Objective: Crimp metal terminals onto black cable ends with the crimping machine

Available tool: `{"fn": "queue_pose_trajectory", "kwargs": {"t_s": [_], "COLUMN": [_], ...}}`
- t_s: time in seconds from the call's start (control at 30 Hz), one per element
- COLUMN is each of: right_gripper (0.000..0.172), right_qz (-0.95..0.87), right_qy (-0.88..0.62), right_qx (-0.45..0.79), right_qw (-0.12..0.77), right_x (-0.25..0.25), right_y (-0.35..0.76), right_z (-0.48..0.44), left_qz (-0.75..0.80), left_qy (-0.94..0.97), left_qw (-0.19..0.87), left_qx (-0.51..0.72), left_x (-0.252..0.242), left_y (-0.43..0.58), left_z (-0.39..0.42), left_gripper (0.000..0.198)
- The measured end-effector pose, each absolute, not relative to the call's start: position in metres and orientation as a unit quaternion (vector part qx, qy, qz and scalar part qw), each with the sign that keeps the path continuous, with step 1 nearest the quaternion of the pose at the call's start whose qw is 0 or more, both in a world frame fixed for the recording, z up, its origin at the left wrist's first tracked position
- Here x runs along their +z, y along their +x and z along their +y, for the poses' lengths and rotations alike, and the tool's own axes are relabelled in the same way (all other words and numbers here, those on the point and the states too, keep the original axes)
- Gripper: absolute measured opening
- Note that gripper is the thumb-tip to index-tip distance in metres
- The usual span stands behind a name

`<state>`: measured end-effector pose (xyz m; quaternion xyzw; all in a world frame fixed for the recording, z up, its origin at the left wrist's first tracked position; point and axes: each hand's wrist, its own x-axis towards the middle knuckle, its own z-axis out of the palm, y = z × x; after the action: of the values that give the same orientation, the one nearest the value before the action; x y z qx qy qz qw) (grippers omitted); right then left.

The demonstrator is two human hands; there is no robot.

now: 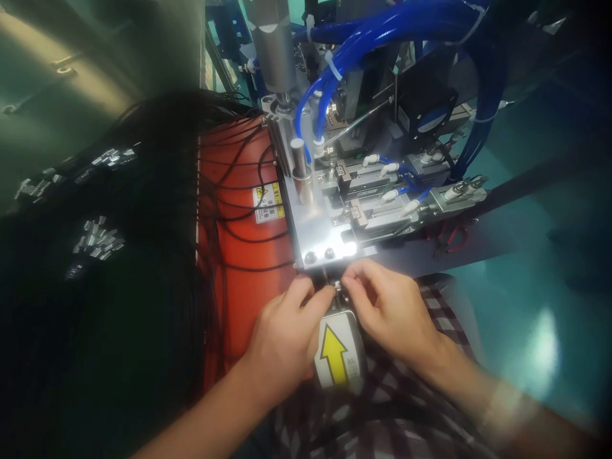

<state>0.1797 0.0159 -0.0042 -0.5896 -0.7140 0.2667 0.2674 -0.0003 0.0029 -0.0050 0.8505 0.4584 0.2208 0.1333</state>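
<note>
At the front end of a metal machine fixture [315, 233], my left hand [289, 328] and my right hand [394, 309] meet with thumbs and fingers pinched. Between the fingertips is a small shiny piece [338, 285], too small and partly hidden to name. My left hand is closed at its left side, my right hand closed at its right side. Just below the fingertips is a rounded guide end with a yellow arrow label [333, 349], which my left hand partly covers.
Black cables [234, 220] run across an orange-red surface [239, 306] with a warning label [269, 203] on the left. Bundled clear-tipped ends [98, 239] lie farther left. Blue air tubes [406, 22] arch over the machine; small pneumatic cylinders [382, 213] stand at right.
</note>
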Motion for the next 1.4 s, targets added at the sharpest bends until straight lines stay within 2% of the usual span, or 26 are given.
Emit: {"fn": "queue_pose_trajectory", "kwargs": {"t_s": [0.2,0.47,0.53,0.63,0.73,1.1,1.4], "right_gripper": [0.016,0.03,0.033,0.039,0.037,0.027,0.025], "right_qz": [-0.642,-0.442,-0.465,-0.535,-0.574,-0.593,-0.63], "right_qy": [-0.614,-0.56,-0.553,-0.582,-0.576,-0.531,-0.521], "right_qx": [0.372,0.647,0.629,0.529,0.482,0.447,0.404], "right_qw": [0.268,0.269,0.288,0.308,0.327,0.408,0.41], "right_x": [-0.013,-0.014,-0.017,-0.027,-0.036,-0.045,-0.043], "right_y": [0.179,0.182,0.184,0.184,0.178,0.167,0.174], "right_z": [0.017,0.029,0.027,0.02,0.015,0.013,0.016], "left_qz": [0.455,0.457,0.46,0.464,0.471,0.484,0.437], "left_qy": [0.856,0.874,0.873,0.87,0.862,0.803,0.838], "left_qw": [0.127,0.102,0.106,0.111,0.116,0.223,0.182], "left_qx": [0.211,0.131,0.122,0.126,0.147,0.266,0.272], "left_x": [-0.006,-0.003,-0.003,-0.002,-0.002,0.0,-0.003], "left_y": [-0.001,-0.001,0.0,0.001,0.001,0.0,-0.004], "left_z": [0.003,0.004,0.003,0.004,0.004,0.005,0.007], "left_gripper": [0.033,0.04,0.041,0.04,0.037,0.023,0.025]}}
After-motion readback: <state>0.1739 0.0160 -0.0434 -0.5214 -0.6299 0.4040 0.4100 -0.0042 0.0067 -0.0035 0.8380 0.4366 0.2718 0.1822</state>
